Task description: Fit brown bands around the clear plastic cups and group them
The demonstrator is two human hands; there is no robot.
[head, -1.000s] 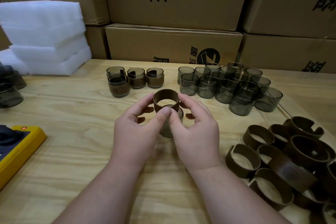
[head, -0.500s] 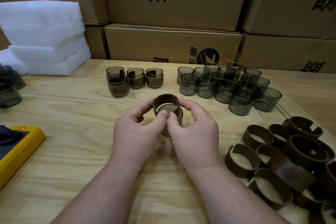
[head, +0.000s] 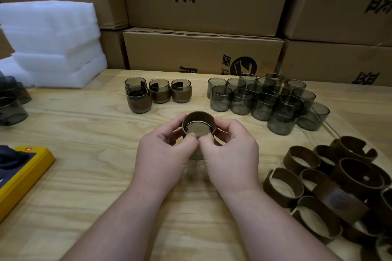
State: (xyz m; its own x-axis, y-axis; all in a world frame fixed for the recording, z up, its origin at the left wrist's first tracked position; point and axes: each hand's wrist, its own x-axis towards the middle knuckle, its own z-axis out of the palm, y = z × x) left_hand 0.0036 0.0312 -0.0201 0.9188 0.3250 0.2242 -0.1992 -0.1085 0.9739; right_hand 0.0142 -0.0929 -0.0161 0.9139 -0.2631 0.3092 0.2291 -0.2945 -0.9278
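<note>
Now lower than a second ago, the brown band [head: 199,121] rings the clear cup's [head: 196,153] rim at table centre. Both hands, left hand [head: 163,155] and right hand [head: 231,154], pinch it; seating looks nearly done, with four banded cups [head: 158,94] waiting at far left.

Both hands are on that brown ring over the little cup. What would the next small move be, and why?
Probably press the brown band further down the cup. The left hand and right hand pinch the band while it sits high, around the cup's rim, whereas the finished cups wear theirs low on the body. After seating, it would likely join that group.
</note>
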